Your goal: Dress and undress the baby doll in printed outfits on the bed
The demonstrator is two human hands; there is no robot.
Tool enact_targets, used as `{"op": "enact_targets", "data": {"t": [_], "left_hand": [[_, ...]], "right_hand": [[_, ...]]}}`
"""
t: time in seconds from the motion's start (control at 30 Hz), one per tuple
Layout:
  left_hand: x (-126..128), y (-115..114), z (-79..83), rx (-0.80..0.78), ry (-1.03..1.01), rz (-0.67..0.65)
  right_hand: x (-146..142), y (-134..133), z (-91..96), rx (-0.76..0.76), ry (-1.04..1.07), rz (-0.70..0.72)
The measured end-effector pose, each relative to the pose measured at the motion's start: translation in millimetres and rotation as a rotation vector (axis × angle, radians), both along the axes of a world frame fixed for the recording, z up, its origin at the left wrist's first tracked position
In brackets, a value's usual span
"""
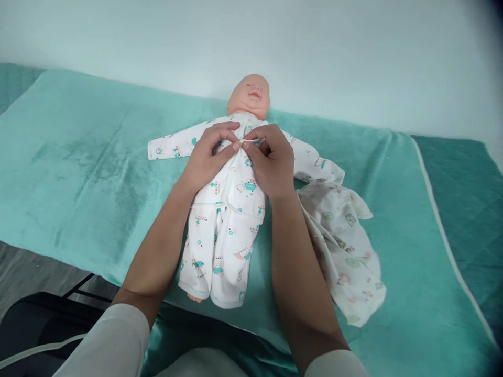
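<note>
A green blanket (98, 167) is spread wide below everything, and behind it rises a pale wall (157, 42). On the blanket, in the middle, lies a doll (250, 97) on its back, with its head toward the wall. It is dressed in a white shirt (248, 196) with small printed pictures, whose sleeves stretch out to both sides. White trousers (231, 251) with similar prints cover the legs, and a few toes (194, 298) look out from one trouser leg. To the right of the doll lies a crumpled piece of clothing (349, 251), pale and patterned, partly hidden by the right forearm. The left hand (206, 154) and the right hand (275, 162) meet over the chest of the doll. Each one pinches the front edge of the shirt between thumb and finger, and the fingertips almost touch each other. Just below them, a small button (234, 169) is on the shirt front.
</note>
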State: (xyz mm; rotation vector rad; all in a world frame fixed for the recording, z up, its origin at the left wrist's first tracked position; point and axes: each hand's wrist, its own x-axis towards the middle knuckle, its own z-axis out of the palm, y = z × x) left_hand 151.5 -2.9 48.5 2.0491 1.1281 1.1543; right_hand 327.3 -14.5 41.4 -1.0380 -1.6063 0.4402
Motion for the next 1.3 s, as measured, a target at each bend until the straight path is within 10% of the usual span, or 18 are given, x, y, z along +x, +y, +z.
{"op": "enact_targets", "data": {"t": [1.3], "left_hand": [[8.2, 1.2, -0.5, 0.073, 0.046, 0.029]], "right_hand": [[9.0, 0.5, -13.1, -0.07, 0.063, 0.081]]}}
